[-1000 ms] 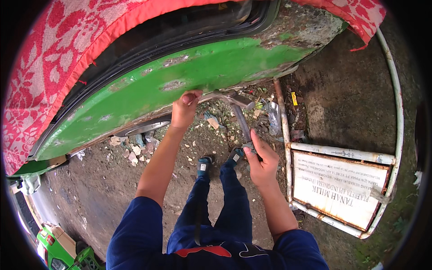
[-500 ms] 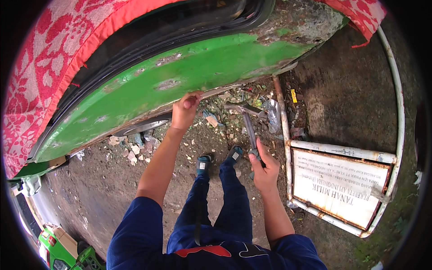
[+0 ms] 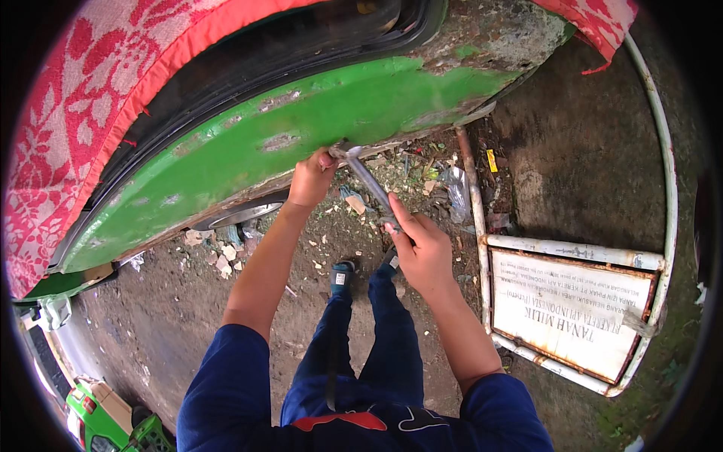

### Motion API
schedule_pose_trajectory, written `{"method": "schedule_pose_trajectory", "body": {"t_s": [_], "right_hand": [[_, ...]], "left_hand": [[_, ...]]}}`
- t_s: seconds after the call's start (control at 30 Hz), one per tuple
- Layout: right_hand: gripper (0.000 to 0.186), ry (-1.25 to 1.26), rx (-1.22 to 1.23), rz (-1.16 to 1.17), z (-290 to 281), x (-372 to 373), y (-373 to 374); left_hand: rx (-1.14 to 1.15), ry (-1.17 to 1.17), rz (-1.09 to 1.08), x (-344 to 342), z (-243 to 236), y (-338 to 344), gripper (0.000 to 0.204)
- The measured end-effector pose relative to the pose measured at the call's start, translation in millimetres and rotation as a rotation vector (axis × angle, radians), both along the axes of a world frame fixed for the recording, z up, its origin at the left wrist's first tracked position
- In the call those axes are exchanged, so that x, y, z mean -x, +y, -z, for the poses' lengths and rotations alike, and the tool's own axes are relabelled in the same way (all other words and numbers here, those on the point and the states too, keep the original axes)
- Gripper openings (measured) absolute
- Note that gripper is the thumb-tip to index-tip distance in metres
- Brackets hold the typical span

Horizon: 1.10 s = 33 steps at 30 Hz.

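Note:
Closed around a claw-type hammer (image 3: pixel 368 181) with a grey handle, my right hand (image 3: pixel 423 252) is in the middle of the view. The hammer's head is up beside my left hand (image 3: pixel 310 181), at the lower edge of a green car body panel (image 3: pixel 248 147). My left hand is a closed fist against that edge. A small rounded reddish-brown end shows at the top of the fist; what it belongs to I cannot make out. Worn grey patches and bare spots mark the green paint.
Paint flakes and rubble (image 3: pixel 224 264) litter the dirt under the car. A rusty white-framed sign (image 3: pixel 568 316) stands at the right. Patterned red cloth (image 3: pixel 71 135) drapes over the car. My feet (image 3: pixel 343 277) are close to the debris. Another green vehicle (image 3: pixel 94 418) is at lower left.
My right hand has swung the hammer up and to the left, bringing its head from above the rubble to beside my left fist. The left hand has stayed nearly in place.

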State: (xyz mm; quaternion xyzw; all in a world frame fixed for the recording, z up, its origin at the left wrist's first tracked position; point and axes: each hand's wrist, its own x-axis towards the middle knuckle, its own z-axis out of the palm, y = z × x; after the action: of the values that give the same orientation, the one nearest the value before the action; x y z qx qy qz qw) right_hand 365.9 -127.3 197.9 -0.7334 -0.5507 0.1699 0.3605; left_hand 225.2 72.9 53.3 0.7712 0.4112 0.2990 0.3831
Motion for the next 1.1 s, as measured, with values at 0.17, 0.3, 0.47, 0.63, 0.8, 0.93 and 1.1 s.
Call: {"method": "schedule_pose_trajectory", "body": {"t_s": [0.17,0.3,0.47,0.63,0.8,0.93,1.1], "right_hand": [[0.056,0.125,-0.18,0.038,-6.2,-0.4,-7.0],[0.053,0.009,0.03,0.048,14.6,-2.6,-6.6],[0.049,0.212,-0.055,0.142,-0.3,-25.6,-40.7],[0.047,0.31,0.04,0.233,-26.5,-52.3,-94.4],[0.046,0.431,0.134,0.272,-49.8,-68.7,-129.8],[0.046,0.449,0.187,0.219,-71.4,-77.8,-130.8],[0.046,0.541,0.105,0.098,-69.3,-89.9,-119.6]], "left_hand": [[-0.108,-0.087,-0.007,-4.8,-15.8,-8.9,0.018],[0.02,-0.015,-0.023,-7.1,-1.9,-0.8,0.017],[0.0,-0.112,-0.037,1.7,-13.5,-18.8,0.015],[0.108,-0.241,-0.164,14.6,-29.4,-48.6,0.015],[0.206,-0.335,-0.299,32.3,-59.0,-76.1,0.016],[0.158,-0.34,-0.312,42.6,-79.5,-93.0,0.016],[0.2,-0.295,-0.372,48.5,-110.2,-111.6,0.013]]}}
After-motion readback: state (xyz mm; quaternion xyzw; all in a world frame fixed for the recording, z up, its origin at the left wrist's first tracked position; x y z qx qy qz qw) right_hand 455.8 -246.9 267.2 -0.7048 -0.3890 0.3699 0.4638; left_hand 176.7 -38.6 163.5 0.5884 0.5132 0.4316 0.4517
